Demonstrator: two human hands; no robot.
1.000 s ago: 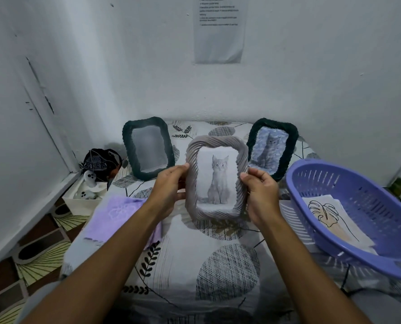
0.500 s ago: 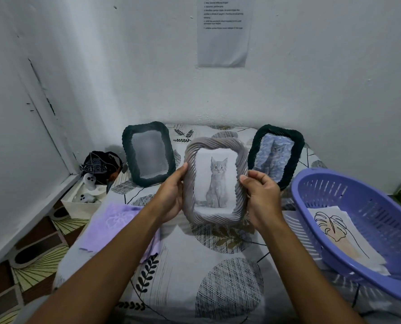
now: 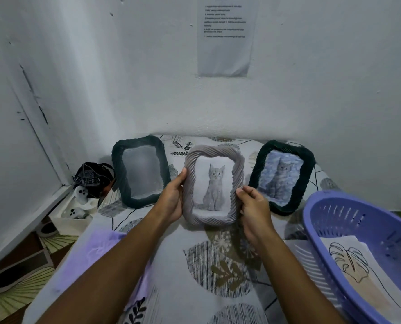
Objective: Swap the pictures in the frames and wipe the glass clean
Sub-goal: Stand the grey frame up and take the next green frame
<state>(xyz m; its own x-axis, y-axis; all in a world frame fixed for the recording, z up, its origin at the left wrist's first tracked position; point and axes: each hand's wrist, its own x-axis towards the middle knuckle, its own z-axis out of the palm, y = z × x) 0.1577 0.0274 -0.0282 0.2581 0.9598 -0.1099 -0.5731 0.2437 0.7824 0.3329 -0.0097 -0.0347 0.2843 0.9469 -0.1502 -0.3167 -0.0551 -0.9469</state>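
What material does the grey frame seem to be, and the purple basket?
The grey frame, held by both hands, looks like moulded plastic or resin: matt, with twisted rope-like ridges. The purple basket looks like plastic: smooth, slightly glossy, with slotted walls.

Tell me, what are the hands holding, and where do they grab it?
Both hands hold the grey frame with the kitten picture. The left hand grips its left side edge, and the right hand grips its right side edge, lower down.
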